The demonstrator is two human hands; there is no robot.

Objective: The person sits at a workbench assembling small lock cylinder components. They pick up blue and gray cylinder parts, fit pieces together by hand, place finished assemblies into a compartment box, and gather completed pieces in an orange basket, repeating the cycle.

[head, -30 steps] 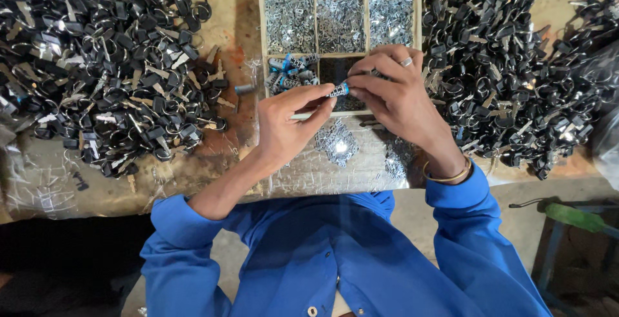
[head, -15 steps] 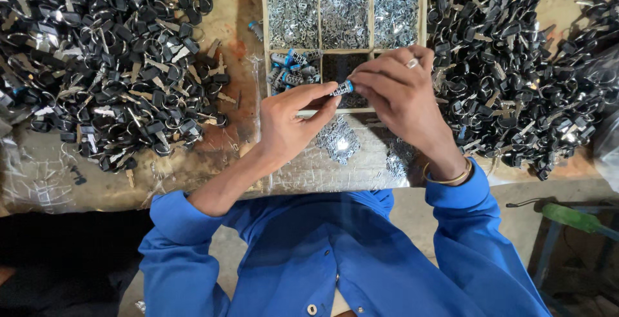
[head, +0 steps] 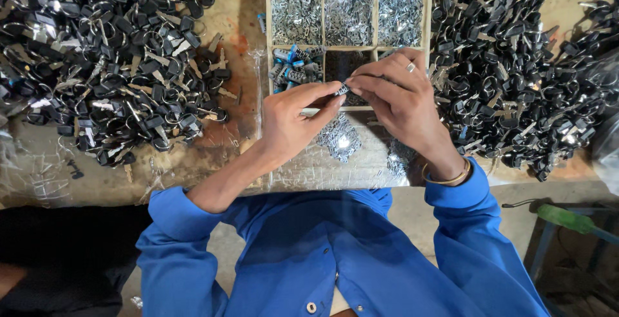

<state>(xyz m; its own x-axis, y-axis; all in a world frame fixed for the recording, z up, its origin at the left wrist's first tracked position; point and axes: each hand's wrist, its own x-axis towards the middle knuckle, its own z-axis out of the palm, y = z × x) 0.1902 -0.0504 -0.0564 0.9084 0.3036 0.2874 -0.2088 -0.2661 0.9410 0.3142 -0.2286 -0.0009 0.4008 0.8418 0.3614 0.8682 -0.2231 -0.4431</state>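
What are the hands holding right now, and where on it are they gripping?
Both hands, left and right, pinch one small dark part between their fingertips, one at each end, above the wooden tray. Its exact kind cannot be told.

Bright blue shirt with long sleeves pushed up, a ring on the right hand [head: 401,101], a gold bangle [head: 445,178] on that wrist

Soft, even daylight, glare on the clear plastic sheet [head: 361,162], sharp focus, mild edge distortion.
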